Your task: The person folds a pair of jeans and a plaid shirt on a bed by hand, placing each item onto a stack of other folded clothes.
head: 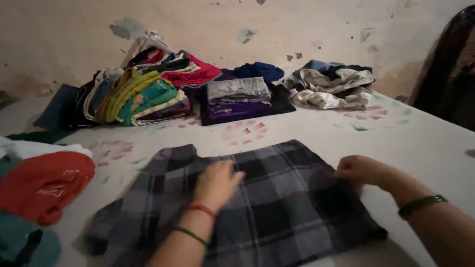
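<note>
Lying spread across the lower centre of the frame, a grey-and-black checked flannel shirt (257, 202) covers the white floral-printed bedsheet (420, 143).
Folded bright-coloured clothes (143, 94) are stacked at upper left, with a folded grey-and-purple pile (239, 97) just right of them; the left hand (216, 184) presses flat on the shirt, fingers together, while the right hand (360, 169) pinches its right edge, fingers curled.

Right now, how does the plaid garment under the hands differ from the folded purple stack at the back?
The plaid garment lies spread flat, grey checked, with left hand pressing it and right hand at its edge. The purple stack is compactly folded, plain coloured, layered, untouched. Both rest on the white sheet.
</note>
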